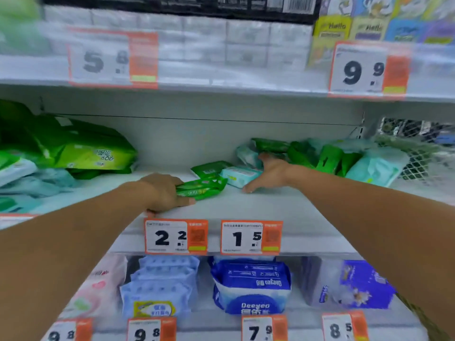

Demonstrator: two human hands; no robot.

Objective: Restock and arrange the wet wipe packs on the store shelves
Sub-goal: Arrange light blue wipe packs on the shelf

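Observation:
Both my hands reach onto the middle shelf point(246, 212). My left hand point(165, 193) grips a small stack of slim green wet wipe packs point(204, 189) lying flat on the shelf. My right hand point(268, 174) lies spread, fingers apart, against a pale mint wipe pack point(240, 175), touching its right end. Another small green pack point(209, 168) lies just behind these. A loose pile of green and mint packs point(327, 158) sits at the right of the shelf, behind my right forearm.
Large green packs point(81, 151) and mint packs are heaped at the shelf's left. Price tags 2.2 point(176, 237) and 1.5 point(251, 238) hang on the front edge. Blue wipe packs point(251, 286) fill the shelf below. A wire mesh basket point(418, 143) stands at the right.

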